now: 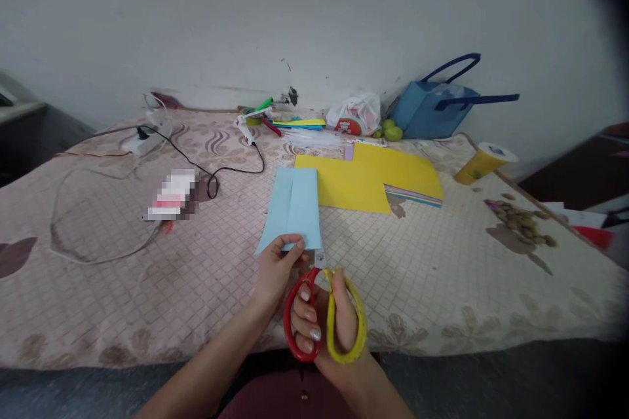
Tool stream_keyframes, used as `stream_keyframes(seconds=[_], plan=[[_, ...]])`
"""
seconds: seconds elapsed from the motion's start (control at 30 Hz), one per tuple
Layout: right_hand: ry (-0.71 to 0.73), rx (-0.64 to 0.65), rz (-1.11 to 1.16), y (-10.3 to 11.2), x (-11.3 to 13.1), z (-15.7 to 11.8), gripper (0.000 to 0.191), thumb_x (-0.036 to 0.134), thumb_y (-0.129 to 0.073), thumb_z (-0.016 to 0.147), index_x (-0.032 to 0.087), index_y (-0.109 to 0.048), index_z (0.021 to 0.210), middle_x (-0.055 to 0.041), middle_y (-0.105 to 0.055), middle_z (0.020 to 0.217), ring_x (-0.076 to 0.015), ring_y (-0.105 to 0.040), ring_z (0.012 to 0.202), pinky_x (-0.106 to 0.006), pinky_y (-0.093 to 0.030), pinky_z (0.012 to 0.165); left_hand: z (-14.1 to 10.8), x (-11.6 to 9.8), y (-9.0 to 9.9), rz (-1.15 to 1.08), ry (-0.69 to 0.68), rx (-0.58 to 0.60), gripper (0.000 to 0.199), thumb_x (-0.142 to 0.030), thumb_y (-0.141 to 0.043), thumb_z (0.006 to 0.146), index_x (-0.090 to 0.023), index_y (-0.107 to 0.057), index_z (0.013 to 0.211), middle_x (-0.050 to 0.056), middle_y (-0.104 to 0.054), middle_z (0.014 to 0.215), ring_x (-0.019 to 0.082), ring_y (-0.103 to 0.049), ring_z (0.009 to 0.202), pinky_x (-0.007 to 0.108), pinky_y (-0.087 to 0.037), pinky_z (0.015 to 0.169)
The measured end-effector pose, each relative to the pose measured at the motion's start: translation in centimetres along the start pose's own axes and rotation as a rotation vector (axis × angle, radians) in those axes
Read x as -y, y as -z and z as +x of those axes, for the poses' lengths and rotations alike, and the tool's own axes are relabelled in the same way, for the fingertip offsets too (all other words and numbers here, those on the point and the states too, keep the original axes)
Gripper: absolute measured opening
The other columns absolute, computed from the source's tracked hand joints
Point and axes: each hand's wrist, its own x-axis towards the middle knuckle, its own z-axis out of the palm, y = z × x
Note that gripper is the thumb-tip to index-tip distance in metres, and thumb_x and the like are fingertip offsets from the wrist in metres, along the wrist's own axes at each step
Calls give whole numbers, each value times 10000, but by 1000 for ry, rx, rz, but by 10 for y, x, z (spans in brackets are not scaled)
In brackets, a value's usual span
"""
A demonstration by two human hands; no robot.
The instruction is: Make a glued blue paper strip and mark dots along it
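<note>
My left hand (280,265) pinches the near edge of a light blue sheet of paper (292,206), which has a crease line running lengthwise. My right hand (334,327) is wrapped through the handles of a pair of scissors (320,260), one handle red and the other yellow. The blades point away from me at the near right corner of the blue paper, and the paper partly hides them. Beyond the blue paper's right side lies a yellow sheet (351,183), touching or under its edge.
Another yellow sheet (398,167) tops a paper stack. Behind are a white glue gun (244,129) with a black cord, a plastic bag (354,114), green fruit (392,131) and a blue bag (432,108). A yellow canister (479,167) stands right; a power strip (142,141) lies left.
</note>
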Motion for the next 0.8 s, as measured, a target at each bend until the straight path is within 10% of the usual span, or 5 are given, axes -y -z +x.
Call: stream_keyframes(seconds=[0.8], plan=[[-39, 24, 30, 1, 6, 9, 678, 743, -255, 778, 136, -536, 669, 44, -404, 466, -42, -272, 341, -168, -301, 324, 0, 2, 8, 33, -26, 21, 353, -381, -703, 669, -144, -589, 905, 1, -613, 615, 90, -553, 500, 203, -441, 526]])
